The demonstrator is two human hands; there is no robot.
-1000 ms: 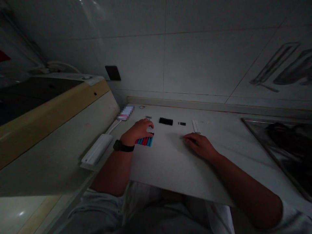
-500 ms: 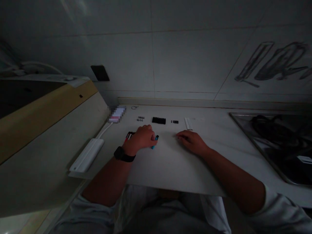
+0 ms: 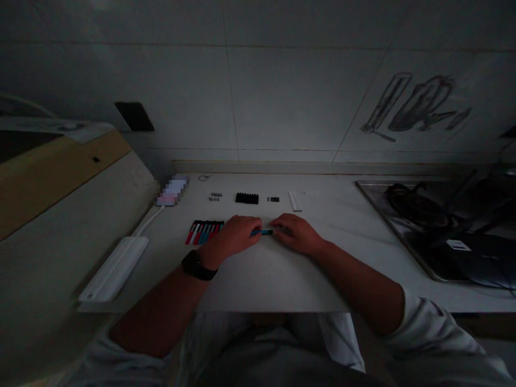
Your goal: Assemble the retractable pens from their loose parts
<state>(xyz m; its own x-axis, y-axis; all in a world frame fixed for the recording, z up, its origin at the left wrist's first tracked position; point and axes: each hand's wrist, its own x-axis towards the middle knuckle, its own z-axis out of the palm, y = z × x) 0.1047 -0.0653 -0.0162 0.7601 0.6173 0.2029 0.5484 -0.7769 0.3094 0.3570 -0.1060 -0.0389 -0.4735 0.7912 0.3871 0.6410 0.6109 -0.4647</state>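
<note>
A slim blue pen barrel (image 3: pixel 263 232) with a black end lies level between my hands, above the counter. My left hand (image 3: pixel 241 232) is closed on its blue part, the fingers curled over it. My right hand (image 3: pixel 296 232) has its thumb and fingers closed at the black end; the fingertips partly hide the contact. Beside my left hand lies a row of similar red, white and blue barrels (image 3: pixel 200 232) with black ends, its right side covered by that hand. Beyond the hands are a row of short black pieces (image 3: pixel 247 199) and thin white sticks (image 3: pixel 295 201).
Small metal pieces (image 3: pixel 215 196), a little dark rectangular piece (image 3: pixel 274 199) and a thin loop (image 3: pixel 203 178) lie toward the wall. At left are a phone (image 3: pixel 172 191) and a white power strip (image 3: pixel 116 269). A metal-edged tray (image 3: pixel 397 236) with dark items sits right.
My left hand has carried the blue pen barrel right from the row and turned it level. My right hand has met its black end. The view has shifted right.
</note>
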